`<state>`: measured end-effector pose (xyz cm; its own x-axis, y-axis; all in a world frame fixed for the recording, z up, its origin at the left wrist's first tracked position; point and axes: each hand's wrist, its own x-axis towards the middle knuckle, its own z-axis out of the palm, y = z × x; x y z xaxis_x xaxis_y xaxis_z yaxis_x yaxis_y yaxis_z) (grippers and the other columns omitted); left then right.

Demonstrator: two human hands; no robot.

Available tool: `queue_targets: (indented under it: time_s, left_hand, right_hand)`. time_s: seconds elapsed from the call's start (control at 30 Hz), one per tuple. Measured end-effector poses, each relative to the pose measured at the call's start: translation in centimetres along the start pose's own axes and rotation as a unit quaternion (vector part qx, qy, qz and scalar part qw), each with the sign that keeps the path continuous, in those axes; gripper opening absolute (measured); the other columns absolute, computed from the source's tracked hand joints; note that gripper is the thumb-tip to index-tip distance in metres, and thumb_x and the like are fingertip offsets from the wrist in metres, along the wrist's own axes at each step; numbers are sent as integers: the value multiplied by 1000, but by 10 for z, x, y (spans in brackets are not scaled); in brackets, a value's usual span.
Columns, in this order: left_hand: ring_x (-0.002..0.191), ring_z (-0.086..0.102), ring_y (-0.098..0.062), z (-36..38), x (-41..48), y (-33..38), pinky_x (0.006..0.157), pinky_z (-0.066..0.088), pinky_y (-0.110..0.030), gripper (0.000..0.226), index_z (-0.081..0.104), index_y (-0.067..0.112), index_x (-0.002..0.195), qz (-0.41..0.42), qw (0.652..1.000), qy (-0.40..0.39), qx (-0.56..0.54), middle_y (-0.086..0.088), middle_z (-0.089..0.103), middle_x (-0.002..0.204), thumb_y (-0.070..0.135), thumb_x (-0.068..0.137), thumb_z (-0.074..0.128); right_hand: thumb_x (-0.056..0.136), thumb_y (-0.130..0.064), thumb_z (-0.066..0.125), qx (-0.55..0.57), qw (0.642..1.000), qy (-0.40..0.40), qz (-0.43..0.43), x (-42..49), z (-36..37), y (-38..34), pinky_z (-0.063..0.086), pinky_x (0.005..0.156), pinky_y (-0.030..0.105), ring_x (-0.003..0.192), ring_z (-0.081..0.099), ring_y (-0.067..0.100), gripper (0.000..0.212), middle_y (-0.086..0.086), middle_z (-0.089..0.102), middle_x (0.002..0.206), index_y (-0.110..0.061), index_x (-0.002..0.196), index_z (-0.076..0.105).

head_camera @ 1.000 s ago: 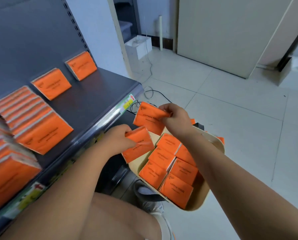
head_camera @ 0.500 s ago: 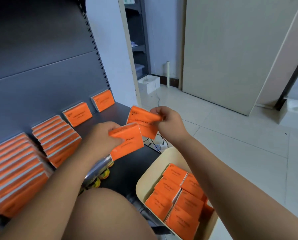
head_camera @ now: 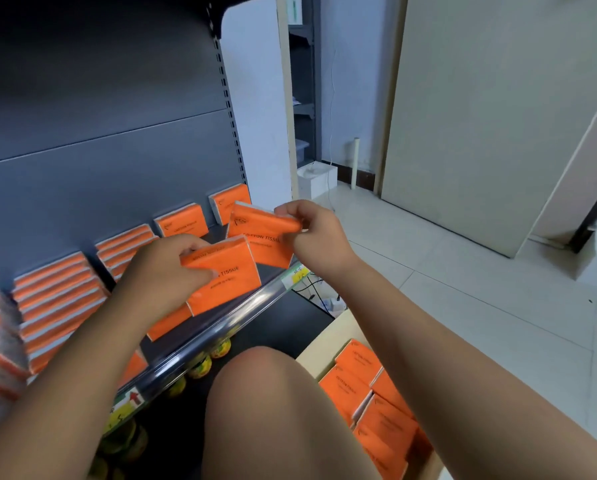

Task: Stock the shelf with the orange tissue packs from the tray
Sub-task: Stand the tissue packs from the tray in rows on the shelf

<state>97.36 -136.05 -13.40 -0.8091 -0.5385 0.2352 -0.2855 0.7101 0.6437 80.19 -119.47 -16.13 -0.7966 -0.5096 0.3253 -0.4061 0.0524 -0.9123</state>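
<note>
Head view: our left hand (head_camera: 162, 268) grips one orange tissue pack (head_camera: 224, 282). Our right hand (head_camera: 311, 233) pinches a second pack (head_camera: 255, 230) by its top edge. Both packs hang over the shelf (head_camera: 241, 306) front, long axes crosswise. Short rows (head_camera: 182, 221) sit just beyond the right hand, the nearer one. Tray (head_camera: 325, 344) lies below right of it, above a tiled floor (head_camera: 463, 289).

The left hand (head_camera: 162, 268) and right hand (head_camera: 316, 233) are bare, as are the forearms (head_camera: 428, 334) and knee (head_camera: 266, 375).

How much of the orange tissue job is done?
Lots are done: rows of packs stand on the shelf. The left hand grips one pack and the right hand pinches a second pack, both above the shelf. Several tray packs wait in the tray, so there's more to go.
</note>
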Motion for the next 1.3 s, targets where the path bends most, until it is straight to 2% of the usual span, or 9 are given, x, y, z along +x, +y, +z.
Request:
queue_targets:
  time_s: [0.2,0.3,0.37,0.5,0.67,0.87,0.93,1.07,1.3]
  left_hand:
    - [90,62,-1,-14,-11,-32,70,44,-26,36,67,43,89,-40,999,19,-27,21,66,96,14,78,86]
    - [86,57,5,-19,-18,-46,66,43,-21,36,69,40,99,-53,998,28,-37,17,68,100,14,79,84]
    - [83,55,7,-24,-20,-51,67,41,-20,38,68,39,101,-48,998,37,-37,23,62,95,12,79,84]
    - [93,59,-7,-34,-22,-60,81,42,-27,40,67,41,101,-48,997,57,-35,30,56,90,12,79,84]
    - [89,61,-4,-40,-21,-78,81,43,-27,35,72,36,102,-59,996,69,-22,23,63,92,16,78,85]
    - [96,65,-14,-26,-18,-76,85,54,-35,31,72,32,105,-36,995,70,56,13,70,104,28,77,83]
    - [92,64,-17,-19,-18,-75,80,54,-36,30,70,31,105,-30,993,59,93,11,69,101,30,77,81]
    - [94,65,-22,-14,-15,-80,78,55,-39,34,72,29,108,-27,987,60,149,6,71,103,32,76,82]
    - [116,54,-25,-12,-15,-85,89,53,-46,40,72,24,110,-31,980,57,187,3,68,111,35,75,87]
  right_hand:
    - [81,6,59,29,999,-26,-3,-1,41,-11,62,86,38,99,70,15,37,0,74,105,-17,106,74]
    - [86,9,60,79,996,-50,11,-6,58,-17,62,80,30,93,69,11,31,3,73,104,-14,103,74]
    - [85,13,61,107,993,-51,10,-6,70,-18,61,77,26,88,68,8,33,4,72,102,-12,102,74]
    - [82,17,62,168,984,-40,43,-3,93,-18,60,75,23,90,68,11,37,13,73,112,-8,106,74]
    - [76,16,63,205,975,-30,77,6,117,-9,60,86,35,100,71,20,42,9,75,108,-16,101,76]
    - [68,11,62,256,962,10,98,14,124,0,58,87,42,87,68,20,40,5,74,94,-15,95,76]
    - [67,9,63,251,963,24,96,16,125,0,58,83,41,86,68,19,38,4,74,94,-16,93,76]
    - [74,14,61,207,975,18,74,16,130,0,56,70,27,84,69,14,39,4,75,95,-18,90,74]
    - [76,11,60,177,983,12,51,15,132,-1,57,70,24,90,72,14,37,3,76,95,-19,91,75]
